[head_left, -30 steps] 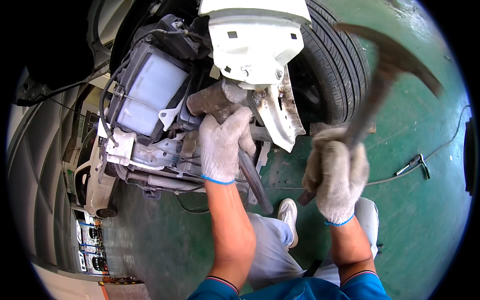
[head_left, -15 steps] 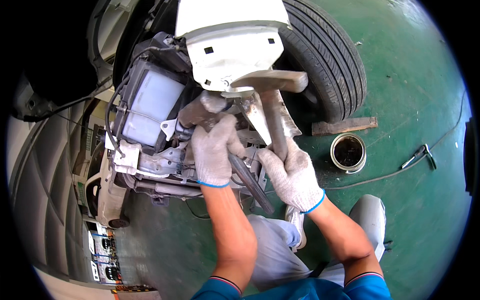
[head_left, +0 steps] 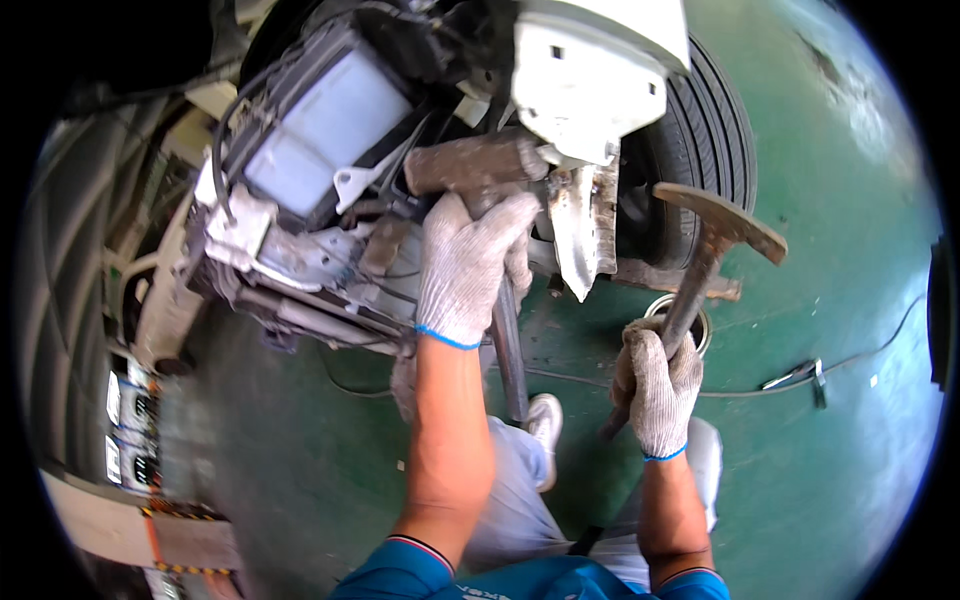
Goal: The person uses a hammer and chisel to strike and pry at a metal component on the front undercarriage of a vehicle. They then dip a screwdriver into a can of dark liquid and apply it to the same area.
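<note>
My gloved left hand [head_left: 468, 270] wraps round the handle of a sledgehammer [head_left: 462, 166], just below its thick head. The handle's end hangs down toward my shoe. The sledgehammer's head lies close to the left side of a bent, torn metal flange [head_left: 574, 230] under a white fender panel [head_left: 590, 90]; whether they touch, I cannot tell. Off to the right, over the floor, my gloved right hand [head_left: 655, 385] grips a body hammer [head_left: 712, 240] by its shaft. Its long, curved head is raised and stands apart from the panel.
A tyre [head_left: 708, 150] stands behind the panel, with a wood block [head_left: 690, 280] below it. An open tin [head_left: 703, 322] sits partly behind my right hand. A cable [head_left: 745, 393] and a metal tool [head_left: 795, 375] lie on the green floor. The exposed engine bay, with a white box [head_left: 325, 130], is at left.
My right hand has swung the body hammer away from the panel, to the right and downward. The sledgehammer in my left hand has shifted nearer the flange. The whole view has turned.
</note>
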Tool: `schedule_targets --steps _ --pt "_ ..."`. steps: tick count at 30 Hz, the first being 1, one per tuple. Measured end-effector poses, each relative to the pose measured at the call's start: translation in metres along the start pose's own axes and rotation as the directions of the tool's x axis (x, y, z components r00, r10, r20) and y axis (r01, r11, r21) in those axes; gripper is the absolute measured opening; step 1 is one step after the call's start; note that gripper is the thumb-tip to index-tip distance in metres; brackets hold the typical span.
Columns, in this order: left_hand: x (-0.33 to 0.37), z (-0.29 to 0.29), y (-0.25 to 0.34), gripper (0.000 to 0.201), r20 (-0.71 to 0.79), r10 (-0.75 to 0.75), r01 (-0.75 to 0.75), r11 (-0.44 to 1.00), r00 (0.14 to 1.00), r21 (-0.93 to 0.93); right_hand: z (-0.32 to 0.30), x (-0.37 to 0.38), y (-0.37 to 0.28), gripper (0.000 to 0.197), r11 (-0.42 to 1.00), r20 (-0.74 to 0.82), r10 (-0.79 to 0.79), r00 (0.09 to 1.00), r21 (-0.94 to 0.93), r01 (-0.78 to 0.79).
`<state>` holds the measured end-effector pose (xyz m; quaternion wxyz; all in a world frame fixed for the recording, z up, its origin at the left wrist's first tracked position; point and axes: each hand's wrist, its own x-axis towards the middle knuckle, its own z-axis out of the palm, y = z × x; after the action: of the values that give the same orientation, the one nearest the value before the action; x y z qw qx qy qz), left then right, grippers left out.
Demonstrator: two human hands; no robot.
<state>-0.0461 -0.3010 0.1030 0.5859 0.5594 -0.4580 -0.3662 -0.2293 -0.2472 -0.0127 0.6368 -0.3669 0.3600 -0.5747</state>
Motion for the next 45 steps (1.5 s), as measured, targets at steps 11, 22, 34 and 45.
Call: schedule_targets --steps 11,22,34,45 --pt "0.004 -0.004 0.019 0.018 0.005 -0.038 0.038 0.999 0.999 -0.004 -0.053 0.012 -0.002 0.052 0.899 -0.058 -0.333 0.941 -0.321 0.299" --pt "0.021 0.002 0.011 0.019 0.028 0.031 -0.035 0.99 0.999 0.139 0.01 0.031 -0.023 0.031 0.984 0.039 -0.137 0.99 -0.111 0.141" --pt "0.023 0.019 0.008 0.025 -0.168 0.068 -0.035 0.98 0.983 0.196 0.052 0.037 -0.036 0.02 0.947 0.069 -0.232 0.97 -0.213 0.241" --pt "0.018 0.01 0.01 0.023 -0.132 0.019 0.01 0.976 0.991 0.216 0.009 0.031 -0.087 0.028 0.86 -0.191 -0.507 0.841 -0.038 0.509"
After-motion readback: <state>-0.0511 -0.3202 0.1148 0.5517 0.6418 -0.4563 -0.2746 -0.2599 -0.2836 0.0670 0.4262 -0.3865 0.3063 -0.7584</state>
